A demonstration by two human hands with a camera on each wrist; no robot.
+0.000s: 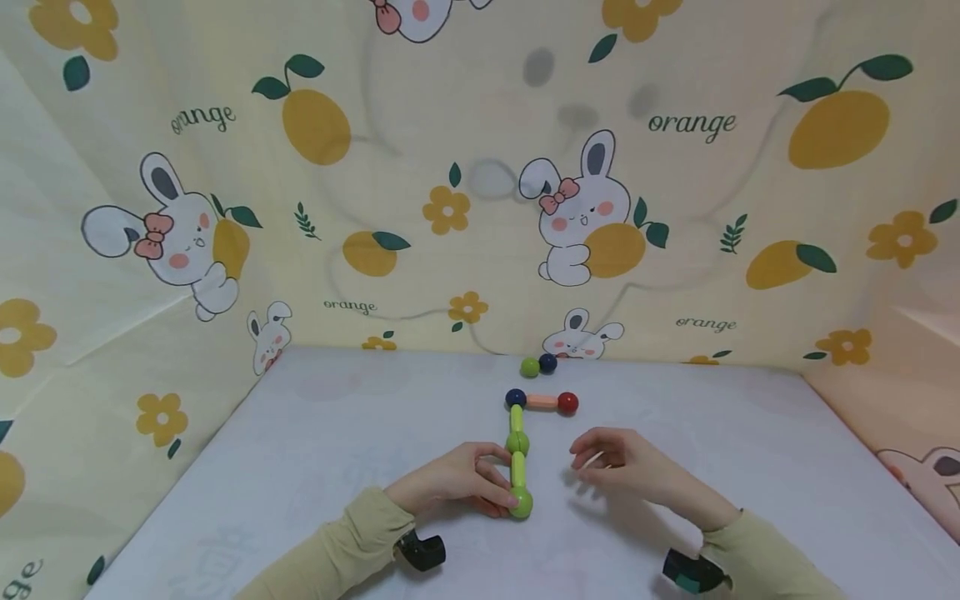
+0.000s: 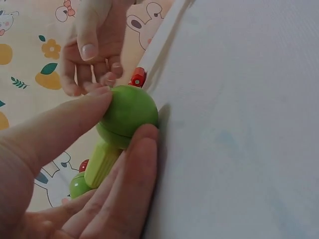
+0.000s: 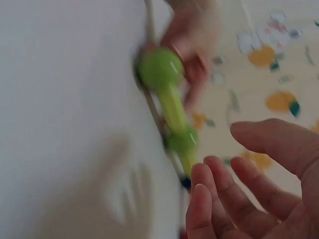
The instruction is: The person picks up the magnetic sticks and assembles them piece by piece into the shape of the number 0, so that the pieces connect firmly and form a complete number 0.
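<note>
While my L hand (image 1: 459, 479) pinches the glossy green ball (image 1: 522, 503), R hand (image 1: 624, 460) hovers w/ fingers loosely bent, holding nothing; sideways tug could prob. unseat ribbed yellow-green rod (image 1: 518, 471).

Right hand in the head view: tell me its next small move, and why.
Probably the right hand should reach toward the far green ball and far blue ball: it holds nothing, the left hand grips the near green ball, and the far pair lies apart from the joined chain.
</note>
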